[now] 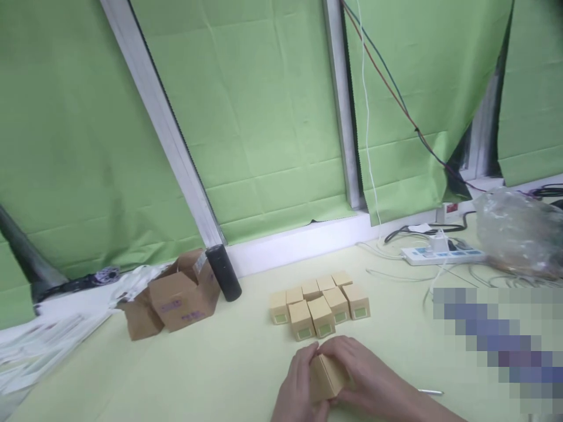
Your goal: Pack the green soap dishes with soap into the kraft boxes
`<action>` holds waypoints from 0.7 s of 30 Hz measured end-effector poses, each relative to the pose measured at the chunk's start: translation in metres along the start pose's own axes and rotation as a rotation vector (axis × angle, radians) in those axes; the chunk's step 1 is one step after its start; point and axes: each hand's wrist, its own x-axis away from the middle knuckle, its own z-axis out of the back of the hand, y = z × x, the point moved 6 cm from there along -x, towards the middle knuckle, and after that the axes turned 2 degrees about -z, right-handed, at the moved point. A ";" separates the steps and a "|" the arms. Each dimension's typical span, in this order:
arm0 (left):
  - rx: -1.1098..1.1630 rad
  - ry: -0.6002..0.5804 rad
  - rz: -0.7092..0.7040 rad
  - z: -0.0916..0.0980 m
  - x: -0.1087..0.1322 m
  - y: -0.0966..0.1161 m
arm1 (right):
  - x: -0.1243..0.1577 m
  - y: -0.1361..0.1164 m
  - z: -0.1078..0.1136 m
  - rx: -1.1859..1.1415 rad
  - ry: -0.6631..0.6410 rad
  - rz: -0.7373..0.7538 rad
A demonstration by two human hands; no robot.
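A small tan cardboard box (pixel 326 376) is held between both hands near the front of the table, one edge turned toward me. My left hand (pixel 298 384) is closed around its left side, and the thumb shows low in front. My right hand (pixel 358 372) wraps its right side, with fingers over the top. Just beyond the hands stands a cluster of several similar small boxes (pixel 322 316), set close together in uneven rows; those at the front carry pale green labels. The underside of the held box is hidden.
At the left sit an open cardboard carton (pixel 185 296) and a black cylinder (pixel 224 272). White sheets (pixel 39 351) lie at the far left. A power strip (pixel 442 255) with cables and a clear plastic bag (pixel 521 231) are at the right. A thin pen-like stick (pixel 431 391) lies beside my right forearm.
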 end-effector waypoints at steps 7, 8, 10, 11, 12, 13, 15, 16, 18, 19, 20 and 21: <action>-0.070 0.112 -0.010 0.013 0.014 0.024 | 0.009 -0.003 -0.001 0.292 0.196 0.214; -0.061 0.134 -0.007 0.015 0.015 0.024 | 0.011 -0.005 0.002 0.297 0.193 0.217; -0.063 0.210 -0.049 0.018 0.018 0.021 | 0.013 -0.011 0.005 0.242 0.095 0.220; -0.077 0.251 -0.096 0.019 0.019 0.021 | 0.013 -0.014 0.005 0.206 0.031 0.217; -0.102 0.295 -0.157 0.020 0.021 0.022 | 0.014 -0.017 0.003 0.184 -0.021 0.213; -0.132 0.342 -0.225 0.021 0.023 0.023 | 0.015 -0.020 0.001 0.188 -0.047 0.210; -0.198 0.416 -0.363 0.022 0.027 0.029 | 0.016 -0.027 -0.001 0.300 -0.009 0.228; -0.226 0.444 -0.415 0.022 0.028 0.032 | 0.016 -0.030 -0.001 0.377 0.042 0.241; -0.270 0.466 -0.453 0.023 0.029 0.038 | 0.016 -0.037 0.000 0.462 0.142 0.262; -0.289 0.457 -0.449 0.024 0.028 0.041 | 0.016 -0.041 0.002 0.456 0.172 0.266; -0.305 0.443 -0.444 0.024 0.028 0.044 | 0.016 -0.044 0.004 0.424 0.178 0.270; -0.320 0.430 -0.448 0.024 0.027 0.047 | 0.015 -0.045 0.005 0.375 0.163 0.267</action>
